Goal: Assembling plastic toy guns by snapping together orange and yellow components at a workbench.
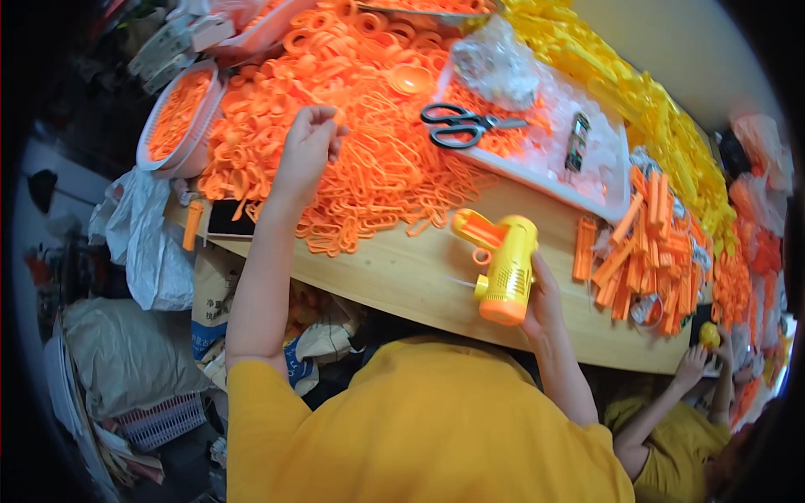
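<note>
My right hand (543,298) grips a yellow plastic device (513,260) from its right side, above the front of the table. The device has a slotted round body, an orange end, an orange piece sticking out at upper left and a thin rod on its left. What kind of device it is, I cannot tell. My left hand (312,149) hovers at or just over a big heap of orange plastic parts (360,159), its fingers curled together. Anything inside those fingers is hidden. Loops, rings and round cups make up the heap.
Black-handled scissors (461,126) lie across the rim of a white tray (537,189) of clear parts. Orange strips (641,251) are piled at right, yellow parts (646,92) behind. A white tub (180,121) stands at left. Another person's hands (696,365) work at far right.
</note>
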### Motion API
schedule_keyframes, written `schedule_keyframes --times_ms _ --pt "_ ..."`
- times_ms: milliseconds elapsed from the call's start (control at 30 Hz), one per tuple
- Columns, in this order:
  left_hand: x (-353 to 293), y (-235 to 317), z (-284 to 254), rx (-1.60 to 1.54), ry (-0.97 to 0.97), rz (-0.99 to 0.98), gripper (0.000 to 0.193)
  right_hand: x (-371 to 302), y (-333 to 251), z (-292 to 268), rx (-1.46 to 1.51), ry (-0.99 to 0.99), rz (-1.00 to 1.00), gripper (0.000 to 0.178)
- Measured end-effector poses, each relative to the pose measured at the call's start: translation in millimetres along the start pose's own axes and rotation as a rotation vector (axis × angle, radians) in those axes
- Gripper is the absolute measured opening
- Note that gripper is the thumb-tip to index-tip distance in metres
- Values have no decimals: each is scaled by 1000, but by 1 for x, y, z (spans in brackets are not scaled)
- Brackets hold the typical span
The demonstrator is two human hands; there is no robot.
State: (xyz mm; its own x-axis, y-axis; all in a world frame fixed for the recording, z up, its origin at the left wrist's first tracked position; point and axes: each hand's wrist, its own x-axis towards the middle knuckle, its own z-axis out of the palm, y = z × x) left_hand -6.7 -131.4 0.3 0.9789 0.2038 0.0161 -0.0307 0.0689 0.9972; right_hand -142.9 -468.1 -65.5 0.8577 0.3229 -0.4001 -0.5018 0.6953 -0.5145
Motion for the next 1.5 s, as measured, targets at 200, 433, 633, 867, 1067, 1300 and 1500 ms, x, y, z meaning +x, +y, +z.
schedule_keyframes --times_ms 200,433,633,867,1067,1300,1500 --pt "-62 -12 62 -38 -380 -167 10 10 1 12 37 -33 116 55" --pt "-89 -18 97 140 -511 16 23 -3 3 16 53 -156 178 62" --pt "-92 -4 106 260 -757 187 15 -8 3 25 -56 -174 324 77" --pt "-89 3 117 482 -1216 -103 19 -5 2 32 -232 -184 434 78" --pt "-89 -9 108 271 -1225 -147 20 -4 5 31 -316 -192 355 64" --pt "-121 -25 109 -7 -741 -390 22 -3 5 22 -327 -281 276 76" --pt "-124 -36 110 -22 -607 -172 39 -2 12 38 -373 -218 82 64"
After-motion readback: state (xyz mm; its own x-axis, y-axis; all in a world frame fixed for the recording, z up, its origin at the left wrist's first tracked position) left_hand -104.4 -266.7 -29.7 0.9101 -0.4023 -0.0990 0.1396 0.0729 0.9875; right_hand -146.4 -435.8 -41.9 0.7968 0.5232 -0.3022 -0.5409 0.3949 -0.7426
